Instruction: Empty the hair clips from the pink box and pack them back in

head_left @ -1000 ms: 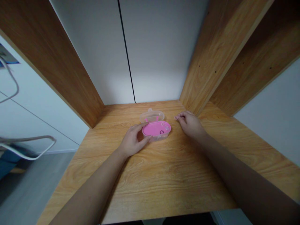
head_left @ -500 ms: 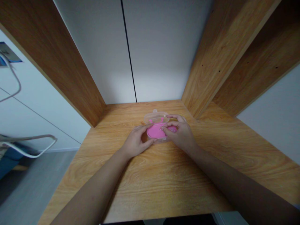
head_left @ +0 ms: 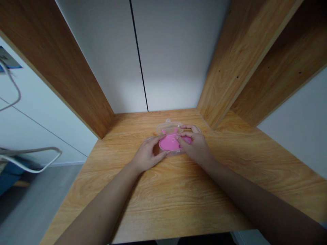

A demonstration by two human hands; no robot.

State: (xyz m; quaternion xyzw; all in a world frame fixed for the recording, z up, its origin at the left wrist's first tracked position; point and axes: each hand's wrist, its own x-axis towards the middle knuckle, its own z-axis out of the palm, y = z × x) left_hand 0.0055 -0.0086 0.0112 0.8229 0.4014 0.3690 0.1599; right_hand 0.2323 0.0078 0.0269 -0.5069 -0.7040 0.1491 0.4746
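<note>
Bright pink case [head_left: 169,143] with clear hinged lid [head_left: 167,127], honey-brown wood-grain tabletop [head_left: 178,190], white back wall [head_left: 176,58] with black seam

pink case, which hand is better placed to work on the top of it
Right, probably. The right hand has its fingers on the pink case top, beside the clear lid. The left hand only grips the case's left end, steadying it on the wooden table.
</note>
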